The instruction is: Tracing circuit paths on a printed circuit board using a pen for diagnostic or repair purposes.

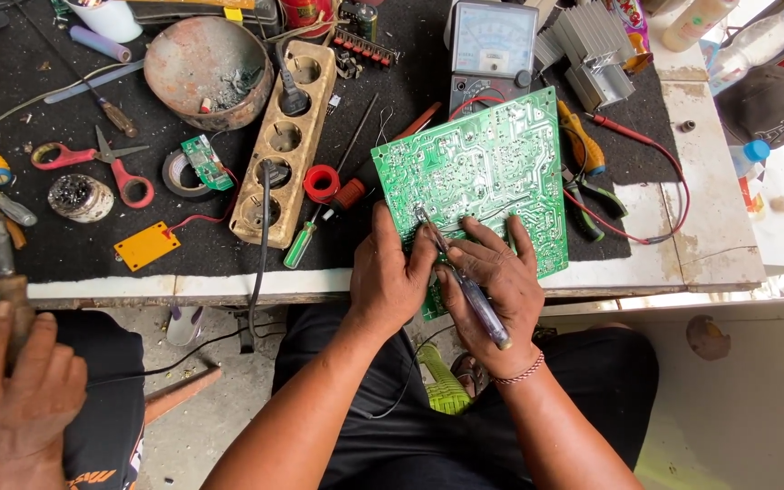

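I have the green circuit board (487,172) tilted up at the table's front edge, solder side toward me, its lower edge hanging past the table (700,227) and over my lap. My left hand (390,272) closes on the board's lower left edge, thumb on the face, fingers curled behind it, bracing it. My right hand (492,286) is wrapped around the slim blue-grey handle of the soldering tool (465,277), held like a pen, with its metal tip touching the traces near the board's lower middle. To do this well, I judge I should keep the board clamped firm so it cannot rock, rest the heel of my right hand against it for steadiness, and set the tip on one joint only, since the pale solder traces run tight together and a slip could bridge them. The board is thin, stiff and glossy, laced with silvery lines and dots. Behind it sits an analogue meter (492,50) with a pale dial, its red lead (655,172) looping across the black mat. To my left lies a long wooden power strip (288,141) with round sockets, a dented metal bowl (206,68) holding ash-grey scraps, red-handled scissors (93,161) and a green-handled screwdriver (301,243). At the lower left, another person's hand (15,390) grips a worn wooden-handled tool (6,277).
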